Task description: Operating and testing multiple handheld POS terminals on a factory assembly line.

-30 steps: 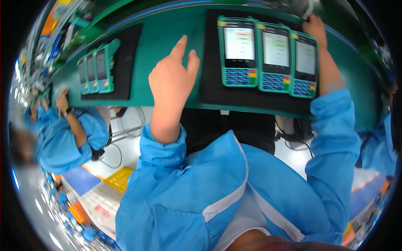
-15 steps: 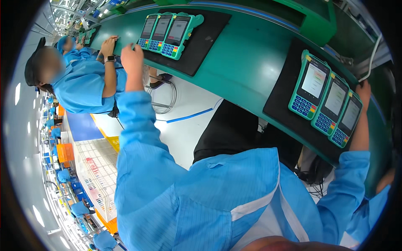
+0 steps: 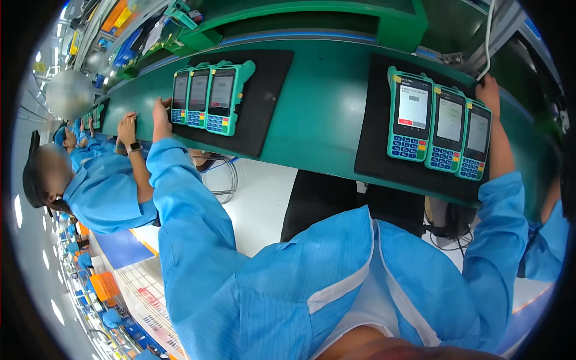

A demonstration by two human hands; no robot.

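Observation:
On a black mat (image 3: 273, 96) at the left stand three green card payment terminals with lit screens and blue keypads, the nearest being a terminal (image 3: 223, 99). My left hand (image 3: 161, 120) is beside the leftmost terminal (image 3: 180, 99), fingers partly extended and holding nothing I can see; whether it touches is unclear. A second set of three terminals lies on the right mat (image 3: 373, 126): a left one (image 3: 410, 114), a middle one (image 3: 447, 129) and a right one (image 3: 476, 141). At the right one's outer upper edge rests my right hand (image 3: 489, 99), its fingertips largely hidden.
Both mats lie on a green workbench (image 3: 324, 108) with a green shelf (image 3: 312, 27) behind. A white cable (image 3: 489, 45) hangs by my right hand. To the left sits a co-worker (image 3: 108, 186) in blue; another person's sleeve (image 3: 546, 246) shows at the right edge.
My view has swung left, so both mats sit differently. My left hand has come down from raised in front of the bench to beside the left terminals. The left right-mat terminal's screen differs.

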